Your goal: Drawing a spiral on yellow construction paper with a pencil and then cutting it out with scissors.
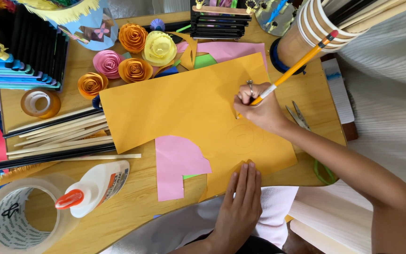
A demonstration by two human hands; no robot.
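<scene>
On the tabletop: a wooden tabletop (pixel 132 207) crowded with craft supplies, seen from above.
Right hand: the right hand (pixel 259 108) has its grip clamped on a yellow pencil (pixel 293 69), the tip down on the orange paper (pixel 189 108), the eraser end pointing far and right.
Left hand: the left hand (pixel 241 202) lies flat, fingers together, pressing the near edge of the orange paper; its grip holds nothing.
Orange paper: a large sheet lying flat across the middle of the tabletop, with a faint drawn circle (pixel 244 137) just near the pencil hand.
Pink piece: a cut pink paper shape (pixel 177 164) overlaps the near edge of the orange sheet, left of the flat hand.
Far left: paper roses (pixel 135 56) in orange, pink and yellow lie just beyond the sheet.
Left: a bundle of sticks (pixel 57 138) and a small tape roll (pixel 40 102).
Near left: a glue bottle (pixel 97 186) beside a big clear tape roll (pixel 19 218).
Right: scissors (pixel 301 120) partly hidden under the right forearm.
</scene>
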